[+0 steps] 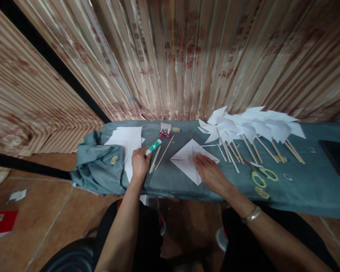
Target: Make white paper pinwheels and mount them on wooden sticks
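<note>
My left hand (139,163) is closed around a glue stick (153,147) with a green and white label, its end pointing up to the right. Beside it on the cloth lie a wooden stick (164,152) and a pale pencil-like stick (155,158). A white paper square (184,166), turned cornerwise, has lines running in from its corners. Over the right part of this square is my right hand (208,170), its fingers bent together near the middle; what they pinch, if anything, is hidden.
White paper pinwheels (252,122) on wooden sticks lie overlapped at the back right. Green-handled scissors (262,175) and paper strips (231,158) are nearby. A small red box (165,130), white sheets (127,138), a black phone (337,156) and bunched cloth (99,166) also lie here.
</note>
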Demonstrator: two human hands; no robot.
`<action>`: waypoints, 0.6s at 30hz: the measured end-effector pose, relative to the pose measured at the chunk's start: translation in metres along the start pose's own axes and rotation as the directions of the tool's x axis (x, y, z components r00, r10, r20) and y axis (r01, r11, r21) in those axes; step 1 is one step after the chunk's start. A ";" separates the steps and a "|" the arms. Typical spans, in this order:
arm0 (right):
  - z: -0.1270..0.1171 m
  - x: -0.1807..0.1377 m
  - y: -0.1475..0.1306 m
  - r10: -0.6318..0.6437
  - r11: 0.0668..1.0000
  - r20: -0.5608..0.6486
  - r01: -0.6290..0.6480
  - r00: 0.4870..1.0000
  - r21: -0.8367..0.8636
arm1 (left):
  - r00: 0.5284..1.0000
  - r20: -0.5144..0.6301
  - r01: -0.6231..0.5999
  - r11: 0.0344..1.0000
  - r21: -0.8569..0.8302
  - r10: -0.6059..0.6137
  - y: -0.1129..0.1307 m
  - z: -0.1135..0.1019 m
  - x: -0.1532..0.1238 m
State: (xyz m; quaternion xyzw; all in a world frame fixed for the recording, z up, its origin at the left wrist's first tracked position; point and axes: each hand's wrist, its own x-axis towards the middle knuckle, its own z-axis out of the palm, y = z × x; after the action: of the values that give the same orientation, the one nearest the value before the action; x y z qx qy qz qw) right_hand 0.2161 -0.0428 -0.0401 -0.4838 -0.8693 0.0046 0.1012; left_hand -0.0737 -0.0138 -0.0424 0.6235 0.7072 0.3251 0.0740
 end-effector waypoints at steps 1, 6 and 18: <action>-0.002 0.001 0.000 0.006 0.999 -0.022 -0.005 1.000 0.033 | 1.000 -0.011 0.004 1.000 -0.002 -0.004 0.000 -0.001 0.001; -0.016 0.003 -0.008 0.170 0.870 -0.125 -0.089 0.977 0.484 | 0.981 -0.070 0.138 0.911 -0.388 -0.179 0.025 -0.010 -0.015; -0.064 0.011 -0.041 0.376 -0.350 0.305 -0.171 0.875 0.921 | 0.867 0.493 0.478 0.398 -0.783 -0.072 0.115 -0.017 -0.087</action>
State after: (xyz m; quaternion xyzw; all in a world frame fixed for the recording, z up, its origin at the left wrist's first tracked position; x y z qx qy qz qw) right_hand 0.1873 -0.0608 0.0291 -0.4048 -0.3652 0.6781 0.4928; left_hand 0.0317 -0.1002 0.0083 0.4121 0.4963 0.4995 0.5783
